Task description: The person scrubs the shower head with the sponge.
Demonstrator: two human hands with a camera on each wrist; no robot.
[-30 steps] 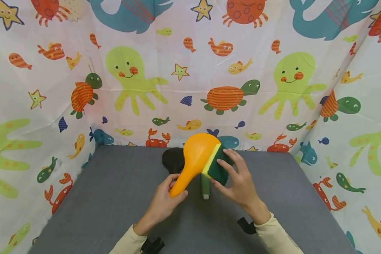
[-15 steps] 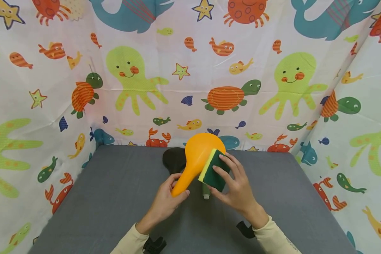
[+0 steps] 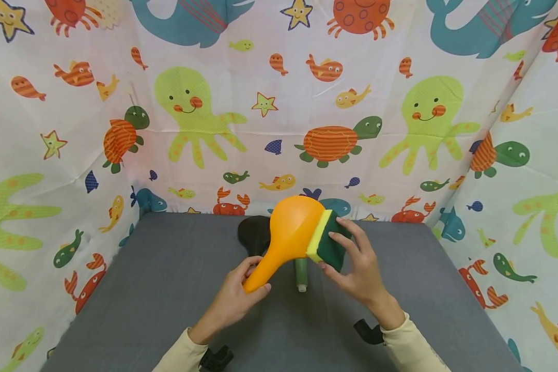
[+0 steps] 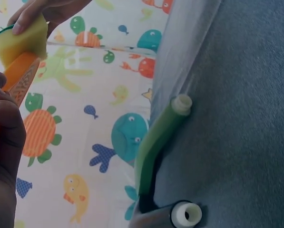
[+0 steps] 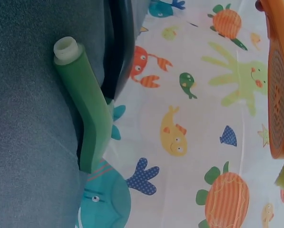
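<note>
Orange shower head [image 3: 292, 227] is held up over the table, mid-frame on my head feed, tilted: round end up and away, handle down toward the person's left. Smooth back faces my head cam; both wrist feeds catch the perforated face on the other side.

Left hand [image 3: 230, 294] has the lower handle, thumb on the near side, fingers curled round it. Firm grasp as far as I can see.

Right hand [image 3: 360, 263] is grasping the sponge [image 3: 330, 240], fingertips on the dark green scouring layer, thumb at the lower edge. Yellow layer faces the orange head and touches its right rim; I read contact on the left wrist feed too.

Beyond that, two more on the table: black shower head [image 3: 253, 235] behind and left of the orange one, partly covered by it; green shower head [image 3: 301, 274] below it, only the handle and white connector showing to my head cam. I can't tell whether those two touch.

Table [image 3: 144, 289] is grey cloth. Both sleeves [image 3: 416, 346] are cream, a black mount [image 3: 368, 331] at each wrist. White curtain [image 3: 279, 139] with printed sea animals walls the back and both sides.
</note>
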